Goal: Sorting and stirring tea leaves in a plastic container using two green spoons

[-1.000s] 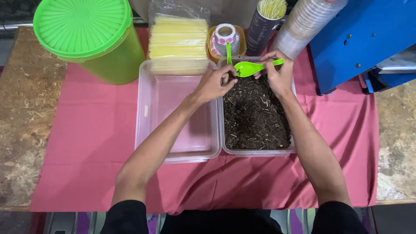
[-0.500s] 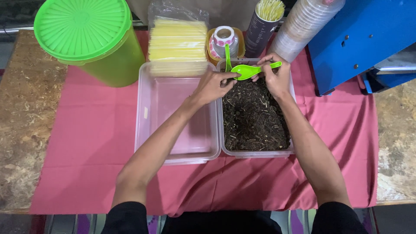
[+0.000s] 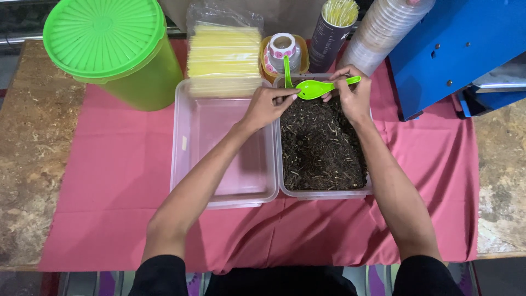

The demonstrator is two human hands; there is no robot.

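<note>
While both forearms reach over the pink cloth (image 3: pixel 109 181), the two hands meet above the far end of the clear tray of dark dried leaves (image 3: pixel 323 148), which serves as the landmark for everything else. The right hand (image 3: pixel 355 93) pinches the handle of a green plastic spoon (image 3: pixel 320 87), fingers closed around it, and holds the spoon roughly level just over the far rim of that tray. The left hand (image 3: pixel 267 104) is curled, its fingertips touching the bowl end of the spoon; whether it grips anything small between them cannot be told. Just left of the leaf tray, touching it side by side, sits an empty clear tray (image 3: pixel 219 148). Beyond the leaf tray's far edge stands a small round container with a roll of tape (image 3: pixel 282 49) in it, and a second green spoon handle (image 3: pixel 287 71) rises beside it. Farther left of that lies a bag of yellow sheets (image 3: pixel 224 55), and well to the left stands a green lidded bucket (image 3: pixel 109 49). Beyond the leaf tray to the right are a dark tube of straws (image 3: pixel 331 33), a stack of clear cups (image 3: pixel 383 33) and a blue machine (image 3: pixel 466 49).
</note>
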